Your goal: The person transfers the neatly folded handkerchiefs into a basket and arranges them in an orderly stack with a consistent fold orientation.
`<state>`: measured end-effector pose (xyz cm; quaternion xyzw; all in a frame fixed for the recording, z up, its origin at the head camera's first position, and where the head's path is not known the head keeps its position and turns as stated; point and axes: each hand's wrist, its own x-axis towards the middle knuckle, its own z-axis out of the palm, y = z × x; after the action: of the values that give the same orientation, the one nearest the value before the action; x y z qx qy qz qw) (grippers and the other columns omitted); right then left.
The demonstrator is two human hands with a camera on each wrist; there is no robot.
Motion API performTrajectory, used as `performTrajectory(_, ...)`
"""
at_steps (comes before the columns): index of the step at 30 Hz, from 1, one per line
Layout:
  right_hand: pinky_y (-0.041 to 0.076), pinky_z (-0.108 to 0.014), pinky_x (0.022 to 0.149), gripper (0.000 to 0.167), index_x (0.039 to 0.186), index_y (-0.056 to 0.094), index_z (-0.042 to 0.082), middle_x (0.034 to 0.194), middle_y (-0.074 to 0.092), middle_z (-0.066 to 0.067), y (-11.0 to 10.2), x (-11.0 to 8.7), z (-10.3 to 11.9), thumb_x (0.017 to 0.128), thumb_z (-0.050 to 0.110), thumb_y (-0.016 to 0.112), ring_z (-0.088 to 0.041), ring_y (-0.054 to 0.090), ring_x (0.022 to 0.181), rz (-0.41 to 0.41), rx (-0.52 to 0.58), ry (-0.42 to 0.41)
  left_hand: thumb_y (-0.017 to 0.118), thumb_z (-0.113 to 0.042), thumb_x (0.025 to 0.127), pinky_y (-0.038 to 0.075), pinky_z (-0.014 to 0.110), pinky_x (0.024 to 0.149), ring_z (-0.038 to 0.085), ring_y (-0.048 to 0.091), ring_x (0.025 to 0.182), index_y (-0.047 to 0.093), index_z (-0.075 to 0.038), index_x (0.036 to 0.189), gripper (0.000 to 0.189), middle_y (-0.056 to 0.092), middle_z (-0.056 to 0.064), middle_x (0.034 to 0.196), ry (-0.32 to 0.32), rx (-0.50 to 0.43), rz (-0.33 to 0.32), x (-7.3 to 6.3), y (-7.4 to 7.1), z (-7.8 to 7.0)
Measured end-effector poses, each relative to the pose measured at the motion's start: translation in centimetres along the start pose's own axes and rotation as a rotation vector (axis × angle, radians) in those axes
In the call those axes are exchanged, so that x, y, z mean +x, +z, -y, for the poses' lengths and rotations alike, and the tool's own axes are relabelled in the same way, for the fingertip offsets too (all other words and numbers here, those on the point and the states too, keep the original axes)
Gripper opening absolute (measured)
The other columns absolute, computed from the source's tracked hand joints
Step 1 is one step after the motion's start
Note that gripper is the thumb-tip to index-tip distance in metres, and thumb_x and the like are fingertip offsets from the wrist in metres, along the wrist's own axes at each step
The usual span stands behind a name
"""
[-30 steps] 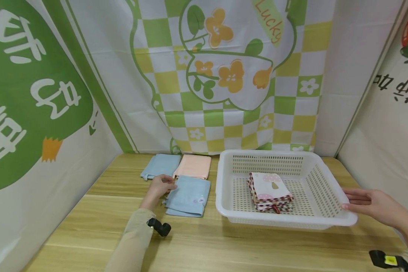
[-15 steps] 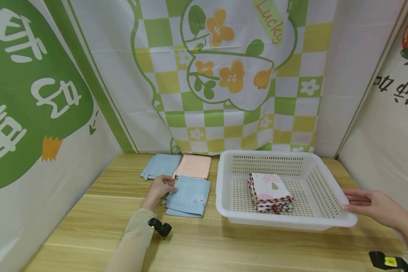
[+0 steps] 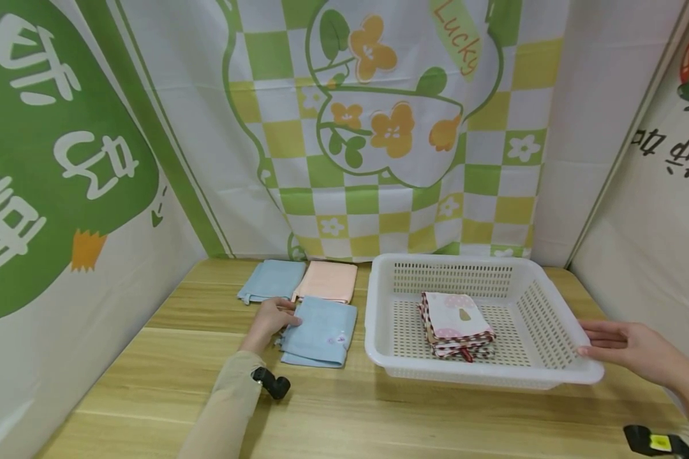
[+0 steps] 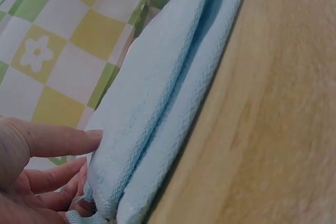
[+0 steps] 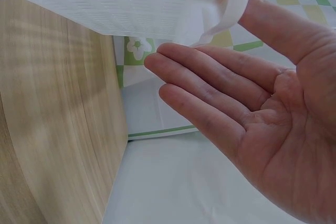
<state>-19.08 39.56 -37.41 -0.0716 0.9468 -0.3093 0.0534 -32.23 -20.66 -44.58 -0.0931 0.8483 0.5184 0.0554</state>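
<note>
A folded light blue towel (image 3: 318, 331) with a small embroidered patch lies on the wooden table. At its left edge is my left hand (image 3: 271, 322). The thumb (image 4: 68, 140) touches the towel's top face, while the other fingers lie relaxed beside the edge, partly hidden. A white perforated plastic basket (image 3: 459, 370) stands to the right. In it lies a stack of folded cloths (image 3: 456, 319), the top one white with pink prints, with checked edges below. My right hand (image 3: 637, 347) is at the basket's right side, thumb at the rim and fingers straight, palm showing in the right wrist view.
Behind the near towel lie another folded blue towel (image 3: 275, 279) and a folded peach towel (image 3: 328, 280). A checked printed cloth (image 3: 390, 217) hangs along the table's back edge. Printed side curtains stand left and right. Bare wood (image 3: 344, 414) shows at the front.
</note>
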Motion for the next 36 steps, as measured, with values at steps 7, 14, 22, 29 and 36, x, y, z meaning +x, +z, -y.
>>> performTrajectory(7,0.055,-0.022,0.069,0.063,0.133,0.043,-0.015,0.119,0.060,-0.030,-0.05,0.01,0.03,0.091,0.028,0.064,0.018,0.052,0.082,0.006,-0.003,0.004,0.073,-0.002,0.079,0.048,0.028,0.064,0.028,0.061,0.096,0.062,0.000,0.115,0.038,0.062,0.022,0.118,-0.014,0.024,-0.005,0.17,0.08,0.11)
performTrajectory(14,0.054,-0.020,0.068,0.064,0.133,0.043,-0.014,0.117,0.061,-0.029,-0.11,0.04,0.12,0.091,0.029,0.064,0.017,0.053,0.082,0.004,-0.013,0.004,0.074,-0.002,0.078,0.048,0.028,0.064,0.026,0.060,0.092,0.064,0.002,0.110,0.034,0.062,0.020,0.113,0.005,0.040,-0.012,0.16,0.12,0.33)
performTrajectory(22,0.053,-0.018,0.067,0.063,0.131,0.045,-0.015,0.117,0.061,-0.030,-0.02,0.03,0.06,0.090,0.028,0.065,0.017,0.053,0.082,-0.010,-0.008,-0.008,0.075,-0.002,0.077,0.047,0.028,0.064,0.023,0.057,0.084,0.064,0.001,0.105,0.030,0.063,0.016,0.105,0.044,0.056,-0.013,-0.06,0.21,0.29)
performTrajectory(29,0.054,-0.020,0.068,0.063,0.131,0.044,-0.016,0.117,0.061,-0.030,0.01,0.05,0.04,0.090,0.027,0.065,0.017,0.053,0.082,-0.003,0.008,-0.012,0.076,0.000,0.075,0.046,0.029,0.064,0.022,0.055,0.083,0.063,-0.001,0.099,0.027,0.063,0.016,0.107,0.064,0.035,-0.005,-0.37,0.21,0.03)
performTrajectory(36,0.056,-0.028,0.071,0.065,0.133,0.042,-0.015,0.119,0.059,-0.030,-0.04,0.01,0.14,0.091,0.030,0.064,0.017,0.053,0.082,0.012,0.003,0.015,0.075,0.002,0.076,0.047,0.029,0.065,0.024,0.056,0.088,0.063,-0.001,0.099,0.026,0.062,0.016,0.108,0.086,0.025,-0.007,-0.55,0.17,0.09)
